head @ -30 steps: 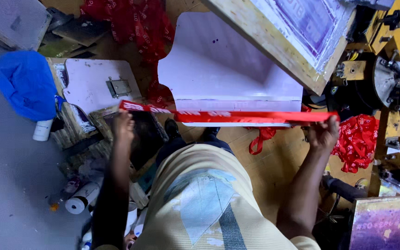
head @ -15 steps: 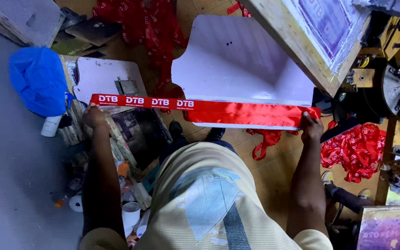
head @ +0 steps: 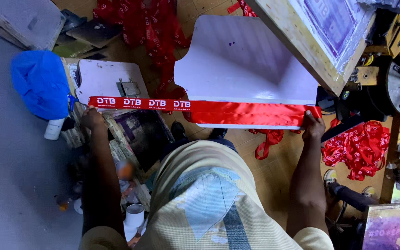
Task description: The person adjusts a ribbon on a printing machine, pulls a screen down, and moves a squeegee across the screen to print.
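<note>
Red ribbon [head: 237,111] held taut along near edge of white platen [head: 246,65], left hand [head: 91,118] and right hand [head: 312,127] each closed on an end; slack or skew risks misplaced print

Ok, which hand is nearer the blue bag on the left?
Left. The left hand holds the red ribbon end just right of the blue bag; the right hand holds the far end.

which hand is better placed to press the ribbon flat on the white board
Right, probably. The right hand pins the ribbon at the white board's near right corner, already on the board. The left hand holds the ribbon's printed end out in the air, well off the board's left edge.
</note>
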